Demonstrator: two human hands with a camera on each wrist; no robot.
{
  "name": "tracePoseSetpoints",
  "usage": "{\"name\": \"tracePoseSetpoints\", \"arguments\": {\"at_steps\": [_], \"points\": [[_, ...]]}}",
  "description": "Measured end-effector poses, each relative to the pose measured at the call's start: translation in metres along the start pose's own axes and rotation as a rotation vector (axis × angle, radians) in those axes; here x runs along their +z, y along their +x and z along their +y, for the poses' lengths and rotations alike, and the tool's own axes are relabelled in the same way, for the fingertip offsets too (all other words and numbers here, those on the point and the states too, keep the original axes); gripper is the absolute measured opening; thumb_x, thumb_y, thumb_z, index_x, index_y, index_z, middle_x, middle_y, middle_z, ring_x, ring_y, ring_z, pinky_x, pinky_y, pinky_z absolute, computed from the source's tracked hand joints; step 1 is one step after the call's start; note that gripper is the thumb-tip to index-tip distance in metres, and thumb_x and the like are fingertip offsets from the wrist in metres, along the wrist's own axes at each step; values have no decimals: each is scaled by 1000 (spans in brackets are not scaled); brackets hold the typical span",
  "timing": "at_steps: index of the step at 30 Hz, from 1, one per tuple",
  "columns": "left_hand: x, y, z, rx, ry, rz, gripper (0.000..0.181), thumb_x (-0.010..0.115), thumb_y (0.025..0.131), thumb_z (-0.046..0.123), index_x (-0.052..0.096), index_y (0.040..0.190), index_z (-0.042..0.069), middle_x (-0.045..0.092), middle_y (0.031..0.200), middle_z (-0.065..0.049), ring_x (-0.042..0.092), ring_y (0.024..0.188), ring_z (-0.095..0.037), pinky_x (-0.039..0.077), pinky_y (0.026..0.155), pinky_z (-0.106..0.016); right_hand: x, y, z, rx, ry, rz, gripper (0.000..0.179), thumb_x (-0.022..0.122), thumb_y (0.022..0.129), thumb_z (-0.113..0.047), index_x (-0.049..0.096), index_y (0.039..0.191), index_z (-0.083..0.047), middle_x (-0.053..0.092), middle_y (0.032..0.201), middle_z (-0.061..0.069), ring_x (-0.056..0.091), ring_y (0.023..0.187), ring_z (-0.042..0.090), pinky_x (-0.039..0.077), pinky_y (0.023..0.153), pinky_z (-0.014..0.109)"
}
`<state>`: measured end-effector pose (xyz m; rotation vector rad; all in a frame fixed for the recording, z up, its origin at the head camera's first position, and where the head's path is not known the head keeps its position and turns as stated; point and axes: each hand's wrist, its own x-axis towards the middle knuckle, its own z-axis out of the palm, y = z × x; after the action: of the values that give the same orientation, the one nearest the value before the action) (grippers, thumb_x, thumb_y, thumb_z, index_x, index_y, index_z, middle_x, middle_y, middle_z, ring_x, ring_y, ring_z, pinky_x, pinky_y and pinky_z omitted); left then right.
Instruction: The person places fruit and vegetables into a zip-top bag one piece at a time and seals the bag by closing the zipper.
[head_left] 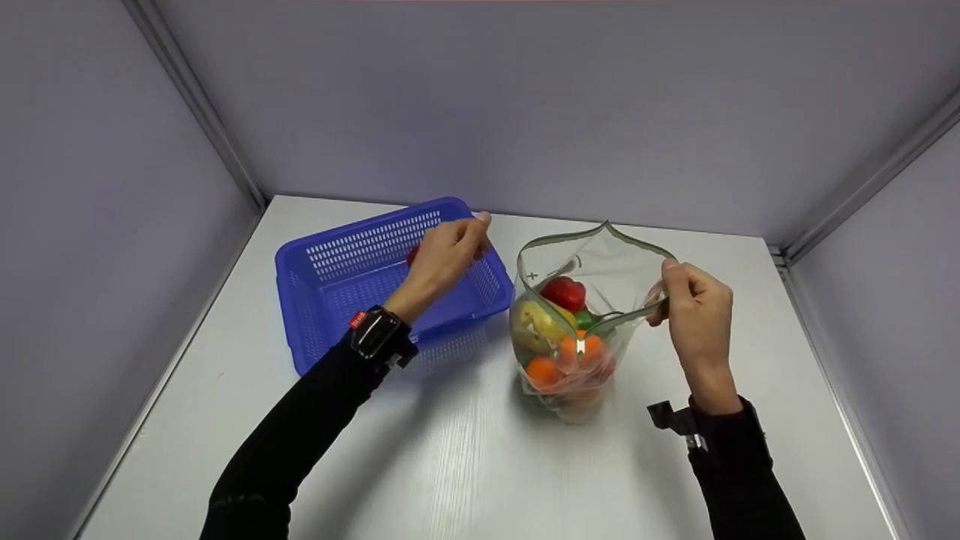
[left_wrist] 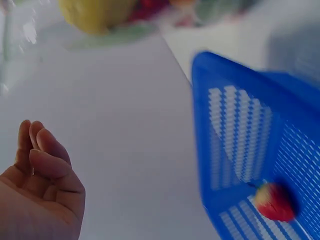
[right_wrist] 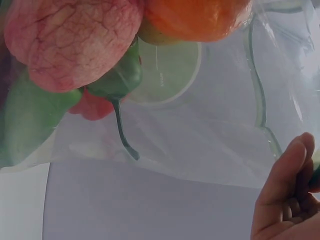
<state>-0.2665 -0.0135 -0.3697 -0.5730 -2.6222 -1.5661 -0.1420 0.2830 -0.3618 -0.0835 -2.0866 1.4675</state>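
Observation:
A clear zip bag (head_left: 592, 259) with a green-edged mouth stands full of produce on the table. My right hand (head_left: 697, 311) pinches the right side of its rim between thumb and fingers, and the mouth gapes. Through the plastic show a red pepper (head_left: 564, 293), a yellow fruit (head_left: 544, 322), orange fruits (head_left: 545, 372) and a green pepper (right_wrist: 117, 77). Over the right end of the blue basket (head_left: 300, 274), my left hand (head_left: 450, 251) hovers with loosely bent fingers and nothing in them. One red fruit (left_wrist: 275, 202) lies in the basket, mostly covered by that hand in the head view.
The white table (head_left: 465, 480) has grey walls (head_left: 525, 105) behind it and at both sides. The basket sits at the back left, close beside the bag. A black strap with a small device (head_left: 377, 334) is on the left wrist.

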Motion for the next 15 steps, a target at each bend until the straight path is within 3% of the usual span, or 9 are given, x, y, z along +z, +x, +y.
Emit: {"name": "tracePoseSetpoints", "arguments": {"at_steps": [2,6,9,12,15], "points": [[-5,8,-11,-27,57,14,52,44,109,47,70,87,8,64,82,-5,55,73,-17,41,65,-31,0,-1,0,1,-4,-6,47,55,108,-19,64,69,6,60,56,0,56,41,11,50,46,22],[-12,22,-32,-47,214,-28,38,51,108,41,63,88,10,55,79,-1,49,70,-16,38,61,-31,-2,-4,-1,-5,1,-11,48,56,108,-20,64,68,6,61,57,1,56,42,12,50,46,22],[-14,33,-45,-28,335,-52,30,57,106,33,66,94,7,59,83,-3,53,72,-18,43,63,-34,-4,-8,-4,-10,-1,-4,49,56,108,-21,64,68,6,61,57,3,56,42,13,50,46,22],[-13,44,-56,-7,421,-81,26,60,103,26,70,108,3,69,97,-8,63,84,-23,53,74,-42,-7,-12,-6,-11,-10,2,49,57,108,-22,64,67,5,62,58,4,57,42,14,50,46,22],[-10,51,-66,0,497,-141,30,62,102,22,70,119,-1,71,113,-15,67,101,-30,54,89,-48,-10,-16,-7,-7,-15,11,49,57,108,-21,64,67,5,62,58,4,57,42,14,50,45,22]]}}
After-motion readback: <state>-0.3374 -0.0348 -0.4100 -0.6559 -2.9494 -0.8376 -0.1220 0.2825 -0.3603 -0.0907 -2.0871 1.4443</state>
